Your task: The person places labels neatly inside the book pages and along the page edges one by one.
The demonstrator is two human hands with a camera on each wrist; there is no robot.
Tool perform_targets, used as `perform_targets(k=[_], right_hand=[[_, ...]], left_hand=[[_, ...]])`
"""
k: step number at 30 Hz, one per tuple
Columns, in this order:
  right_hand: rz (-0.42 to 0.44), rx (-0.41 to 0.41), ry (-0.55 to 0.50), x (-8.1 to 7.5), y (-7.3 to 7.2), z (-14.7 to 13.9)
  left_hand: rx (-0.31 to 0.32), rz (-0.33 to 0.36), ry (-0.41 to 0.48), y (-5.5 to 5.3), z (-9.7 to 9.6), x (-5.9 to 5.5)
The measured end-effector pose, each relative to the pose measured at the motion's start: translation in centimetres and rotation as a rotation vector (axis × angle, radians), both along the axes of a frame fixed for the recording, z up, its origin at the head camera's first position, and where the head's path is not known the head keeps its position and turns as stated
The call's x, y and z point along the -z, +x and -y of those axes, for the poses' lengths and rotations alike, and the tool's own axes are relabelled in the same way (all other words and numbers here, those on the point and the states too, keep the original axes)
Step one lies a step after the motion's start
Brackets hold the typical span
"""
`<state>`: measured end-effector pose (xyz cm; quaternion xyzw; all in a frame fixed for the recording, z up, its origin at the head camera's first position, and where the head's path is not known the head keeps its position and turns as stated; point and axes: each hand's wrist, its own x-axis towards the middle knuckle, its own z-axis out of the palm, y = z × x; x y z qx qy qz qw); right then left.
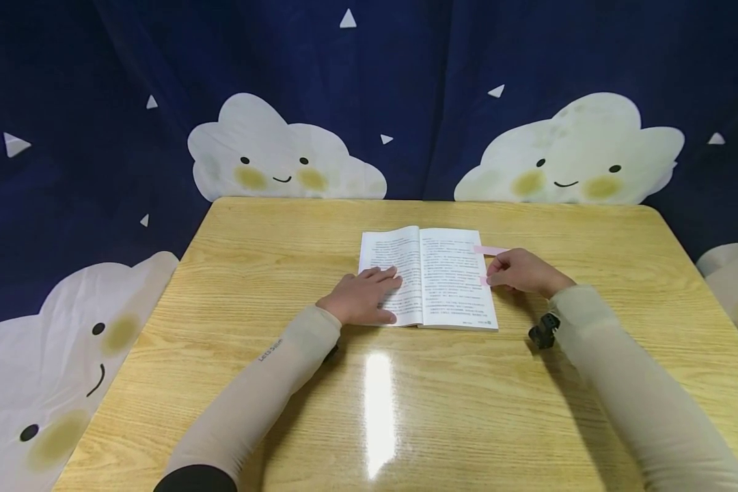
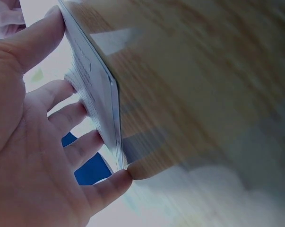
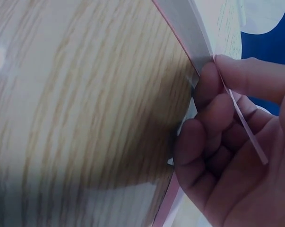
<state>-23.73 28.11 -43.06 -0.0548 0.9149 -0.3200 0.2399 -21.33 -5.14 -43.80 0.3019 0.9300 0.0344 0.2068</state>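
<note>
An open book [image 1: 452, 280] with printed pages lies on the wooden table. My left hand [image 1: 361, 298] rests on its left page with the fingers spread. In the left wrist view, the thumb and fingertips press along the book's edge [image 2: 92, 80]. At the outer edge of the right page, my right hand [image 1: 525, 272] pinches a pink sticky tab [image 1: 484, 281] between thumb and forefinger. The free end of this thin strip [image 3: 248, 127] hangs over the palm in the right wrist view. Above it, another pink tab [image 1: 492, 251] sticks out from the same page edge.
The wooden table [image 1: 270, 260] extends around the book, with a bright light reflection in front. Behind it hangs a dark blue curtain [image 1: 418, 82] with white clouds. A black device [image 1: 544, 331] is strapped at the right wrist.
</note>
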Motion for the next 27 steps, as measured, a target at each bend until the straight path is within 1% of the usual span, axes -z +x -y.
perform_targets(k=[6, 10, 14, 17, 19, 21, 24, 27], right_hand=[[-0.036, -0.009, 0.046, 0.0, -0.2, 0.0], [-0.101, -0.016, 0.107, 0.0, -0.2, 0.2], [-0.179, -0.031, 0.184, -0.2, 0.2, 0.6], [-0.262, -0.074, 0.247, -0.5, 0.7, 0.8], [-0.346, -0.12, 0.301, -0.6, 1.2, 0.8], [-0.432, -0.172, 0.332, -0.8, 1.7, 0.7], [-0.548, -0.238, 0.363, -1.0, 2.6, 0.5], [-0.626, -0.293, 0.368, -1.0, 3.5, 0.4]], left_hand=[[-0.002, -0.002, 0.006, 0.0, 0.0, -0.1], [-0.004, -0.001, 0.002, 0.0, 0.1, -0.2], [-0.006, 0.003, 0.0, 0.0, 0.1, -0.3], [-0.002, 0.003, 0.001, 0.0, 0.1, -0.2], [0.002, 0.002, 0.0, 0.0, 0.0, -0.1], [0.004, 0.005, 0.001, 0.0, 0.0, -0.1], [0.002, 0.007, 0.002, 0.0, 0.0, -0.2], [0.0, 0.009, 0.003, 0.1, 0.0, -0.2]])
